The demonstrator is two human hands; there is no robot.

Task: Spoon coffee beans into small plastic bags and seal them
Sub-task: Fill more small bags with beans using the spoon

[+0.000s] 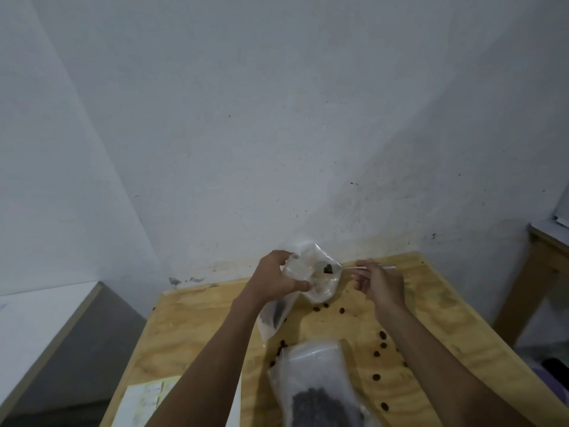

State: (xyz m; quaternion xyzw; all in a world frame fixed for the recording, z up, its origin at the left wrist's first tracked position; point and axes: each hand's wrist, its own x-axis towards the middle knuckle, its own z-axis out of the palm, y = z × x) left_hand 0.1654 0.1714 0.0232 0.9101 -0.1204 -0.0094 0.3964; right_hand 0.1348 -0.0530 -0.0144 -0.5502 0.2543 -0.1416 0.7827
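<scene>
Spoonful of beans at the mouth of a small bag, above a pale plywood table (191, 328).

The left hand (274, 280) grips the small clear plastic bag (311, 282) with fingers curled round its open top, while the right hand (380, 285) pinches the thin metal spoon (360, 267), its bowl of dark coffee beans (328, 268) inside the opening (some already sit at the bag's bottom). Loose beans (382, 335) dot the table; a larger clear bag of beans (320, 389) lies nearer.

Above the far part of the worktop (191, 318), the left hand (274, 282) holds a small bag (311, 272), and the right hand (380, 286) holds a spoon (345, 267) in its mouth. Loose beans (383, 345) lie between. A larger bag of beans (317, 383) sits nearest, papers (144, 402) to its left.
</scene>
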